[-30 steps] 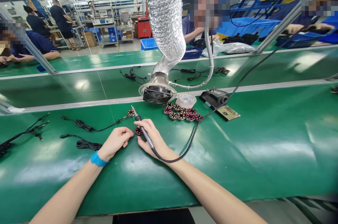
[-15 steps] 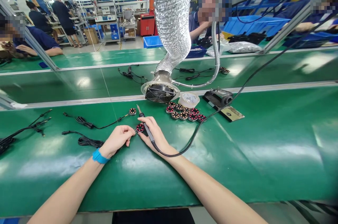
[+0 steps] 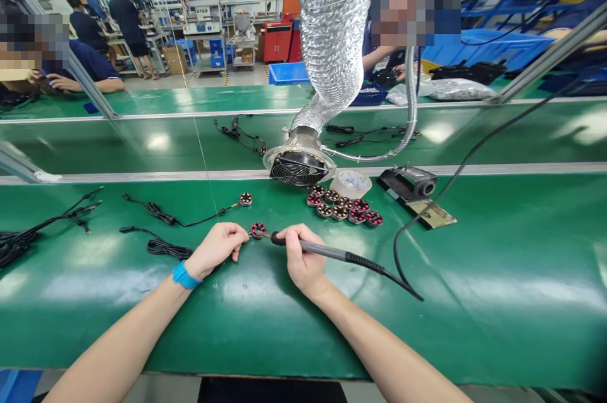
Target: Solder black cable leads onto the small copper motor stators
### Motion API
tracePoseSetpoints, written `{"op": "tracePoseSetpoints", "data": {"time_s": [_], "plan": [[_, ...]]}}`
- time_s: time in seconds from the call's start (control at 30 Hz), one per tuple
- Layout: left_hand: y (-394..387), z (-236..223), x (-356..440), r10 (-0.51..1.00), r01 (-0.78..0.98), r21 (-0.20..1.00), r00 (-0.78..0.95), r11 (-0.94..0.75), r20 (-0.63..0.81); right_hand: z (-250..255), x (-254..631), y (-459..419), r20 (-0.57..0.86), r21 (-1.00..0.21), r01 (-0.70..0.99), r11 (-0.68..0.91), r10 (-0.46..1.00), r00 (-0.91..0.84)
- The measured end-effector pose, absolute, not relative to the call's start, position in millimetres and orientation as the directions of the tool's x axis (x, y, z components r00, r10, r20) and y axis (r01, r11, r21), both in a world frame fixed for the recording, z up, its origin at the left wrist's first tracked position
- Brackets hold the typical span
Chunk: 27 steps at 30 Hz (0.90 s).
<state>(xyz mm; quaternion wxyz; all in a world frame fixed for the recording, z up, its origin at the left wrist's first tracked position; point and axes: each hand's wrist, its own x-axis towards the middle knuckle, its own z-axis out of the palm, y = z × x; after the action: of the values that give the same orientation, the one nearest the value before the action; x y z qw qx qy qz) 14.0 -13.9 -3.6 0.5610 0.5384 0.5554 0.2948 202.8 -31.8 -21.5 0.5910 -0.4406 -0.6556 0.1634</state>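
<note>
My right hand (image 3: 301,257) is closed round a soldering iron (image 3: 327,253), held almost level with its tip pointing left at a small round motor stator (image 3: 258,229) with red windings on the green mat. My left hand (image 3: 219,248), with a blue wristband, rests just left of that stator, fingers curled and pinched beside it; what they hold is too small to make out. The iron's black cord (image 3: 427,213) loops off to the right.
A cluster of several stators (image 3: 344,208) and a tape roll (image 3: 351,183) lie under the fume duct's fan (image 3: 298,169). An iron stand (image 3: 411,186) sits right of them. Another stator on a black cable (image 3: 245,199) and cable bundles (image 3: 164,248) lie left. Other people work across the belts.
My right hand has swung the soldering iron down from pointing away from me to lying level, tip now at the stator. The view shifted left a little; my left hand stays beside the stator.
</note>
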Motion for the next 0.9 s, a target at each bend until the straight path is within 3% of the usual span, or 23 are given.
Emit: {"op": "tracePoseSetpoints", "data": {"time_s": [0.2,0.53,0.9], "plan": [[-14.2,-4.8,13.5,0.934,0.257,0.937,0.207,0.237,-0.293,-21.3,201.0,-34.9,0.676,-0.674,0.418,0.609,0.737,0.018],[-15.1,-4.7,13.0,0.935,0.265,0.935,0.200,0.237,-0.294,-22.0,199.5,-33.4,0.651,-0.685,0.410,0.602,0.759,-0.027],[-15.3,-2.9,14.3,0.933,0.272,0.931,0.197,0.244,-0.302,-24.2,200.0,-32.5,0.635,-0.742,0.373,0.557,0.763,0.123]]}}
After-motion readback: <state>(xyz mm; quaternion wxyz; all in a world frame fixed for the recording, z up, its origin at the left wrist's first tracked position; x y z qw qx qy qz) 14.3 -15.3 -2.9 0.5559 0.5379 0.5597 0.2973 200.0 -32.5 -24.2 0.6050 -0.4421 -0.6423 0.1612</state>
